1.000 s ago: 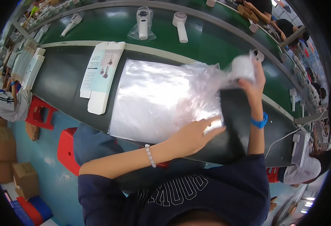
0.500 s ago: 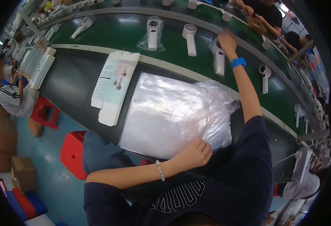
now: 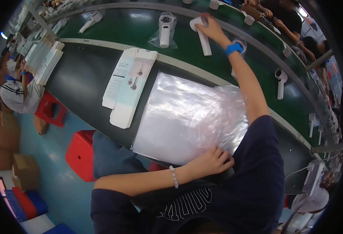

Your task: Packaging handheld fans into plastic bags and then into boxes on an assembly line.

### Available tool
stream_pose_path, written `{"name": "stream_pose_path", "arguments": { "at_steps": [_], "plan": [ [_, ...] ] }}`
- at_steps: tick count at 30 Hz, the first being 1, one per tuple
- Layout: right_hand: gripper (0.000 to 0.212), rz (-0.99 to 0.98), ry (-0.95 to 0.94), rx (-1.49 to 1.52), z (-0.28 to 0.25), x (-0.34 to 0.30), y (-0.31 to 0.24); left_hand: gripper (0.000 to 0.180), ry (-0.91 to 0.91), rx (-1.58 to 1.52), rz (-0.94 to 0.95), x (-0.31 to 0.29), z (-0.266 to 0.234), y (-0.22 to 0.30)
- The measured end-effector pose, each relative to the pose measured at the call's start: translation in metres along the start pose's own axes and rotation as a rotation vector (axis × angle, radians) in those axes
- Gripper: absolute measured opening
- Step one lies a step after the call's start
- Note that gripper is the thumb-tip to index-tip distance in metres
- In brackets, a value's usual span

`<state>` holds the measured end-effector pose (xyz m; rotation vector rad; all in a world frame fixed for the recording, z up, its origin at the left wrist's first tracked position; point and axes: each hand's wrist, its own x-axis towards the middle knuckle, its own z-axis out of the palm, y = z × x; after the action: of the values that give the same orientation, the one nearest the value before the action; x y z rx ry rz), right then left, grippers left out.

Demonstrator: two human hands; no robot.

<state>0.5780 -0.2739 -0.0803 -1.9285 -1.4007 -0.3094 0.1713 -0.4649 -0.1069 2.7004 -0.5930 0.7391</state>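
Observation:
My right hand (image 3: 210, 28) reaches across to the green belt, its fingers wrapped round the round head of a white handheld fan (image 3: 204, 43). The fan's handle points toward me. Close to my body, my left hand (image 3: 214, 160) rests at the near edge of a stack of clear plastic bags (image 3: 179, 117). Its fingers are curled, and whatever they hold is hidden. Behind my right wrist, another fan (image 3: 239, 45) in a clear bag is partly covered. A further bagged fan (image 3: 165, 31) lies left of the one under my right hand.
Flattened printed boxes (image 3: 130, 85) lie left of the bags on the dark table (image 3: 81, 74). More fans, such as one at the right (image 3: 280, 84), sit along the green belt (image 3: 124, 23). A red stool (image 3: 79, 156) stands at the left. Co-workers sit on both sides and across.
My right hand has moved left, from the bagged fan to the unbagged fan. My left hand has shifted slightly right and its fingers have loosened a little. The whole view has shifted slightly.

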Motion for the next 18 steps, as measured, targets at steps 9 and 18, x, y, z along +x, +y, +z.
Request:
{"name": "stream_pose_path", "arguments": {
  "at_steps": [9, 18],
  "plan": [
    [0.024, 0.272, 0.049, 0.781, -0.071, -0.059, -0.06, 0.025, -0.011, -0.297, -0.275, 0.009, -0.02, -0.014],
    [0.071, 0.689, -0.328, 0.776, -0.105, -0.133, -0.129, 0.009, 0.13, -0.43, -0.358, 0.019, -0.04, -0.016]
  ]
}}
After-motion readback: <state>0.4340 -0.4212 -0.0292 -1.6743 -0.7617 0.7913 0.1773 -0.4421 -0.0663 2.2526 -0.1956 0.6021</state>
